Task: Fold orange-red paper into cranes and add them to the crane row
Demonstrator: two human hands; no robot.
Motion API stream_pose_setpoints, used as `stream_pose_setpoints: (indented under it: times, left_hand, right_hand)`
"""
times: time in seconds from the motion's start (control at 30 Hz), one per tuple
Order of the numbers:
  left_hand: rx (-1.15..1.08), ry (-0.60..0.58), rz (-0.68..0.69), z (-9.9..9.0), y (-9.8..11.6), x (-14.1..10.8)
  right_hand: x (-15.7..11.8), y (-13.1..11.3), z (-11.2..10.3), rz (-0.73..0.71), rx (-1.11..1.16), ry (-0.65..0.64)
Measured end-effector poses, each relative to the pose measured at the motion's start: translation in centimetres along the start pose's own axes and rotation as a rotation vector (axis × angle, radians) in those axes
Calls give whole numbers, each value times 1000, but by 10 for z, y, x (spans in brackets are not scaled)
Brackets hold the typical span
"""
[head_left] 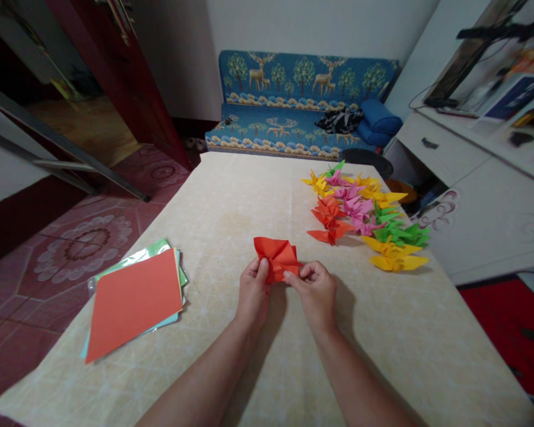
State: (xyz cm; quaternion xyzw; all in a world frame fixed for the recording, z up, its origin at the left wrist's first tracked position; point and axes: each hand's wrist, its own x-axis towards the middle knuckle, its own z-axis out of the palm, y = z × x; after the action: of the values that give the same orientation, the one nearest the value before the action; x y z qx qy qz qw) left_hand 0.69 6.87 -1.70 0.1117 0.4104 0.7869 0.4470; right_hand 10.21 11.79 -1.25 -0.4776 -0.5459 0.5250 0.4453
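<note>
A small folded piece of red paper (279,258), creased and partly opened out, is held above the middle of the table. My left hand (254,287) pinches its left edge with the thumb on top. On the other side, my right hand (315,290) grips the lower right corner between thumb and curled fingers. Folded paper cranes lie in rows at the right back: red ones (329,210), pink ones (358,206), green ones (398,230) and yellow ones (394,256). A stack of paper sheets, with a red sheet (136,302) on top, rests at the left.
The table (231,196) has a pale patterned cloth. Beyond its far edge stands a blue patterned sofa (289,112) with a dark cloth and blue cushions. A white cabinet (485,201) is at the right, and a dark round stool (367,161) touches the view near the table's back right corner.
</note>
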Motion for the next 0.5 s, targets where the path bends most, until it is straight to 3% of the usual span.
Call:
stream_pose_setpoints:
  times: [0.17,0.33,0.4,0.5]
  left_hand:
    - [37,38,58,2,-2,-1]
    - [55,74,29,4,0,-3]
    - [78,73,19,2,2,-1]
    - [124,53,34,-5,7,5]
  right_hand:
    - [-7,-3,7,65,96,5]
    - [-16,2,18,104,109,-97]
    - [-17,2,18,118,75,-171]
    - [-10,-1,8,141,42,-401]
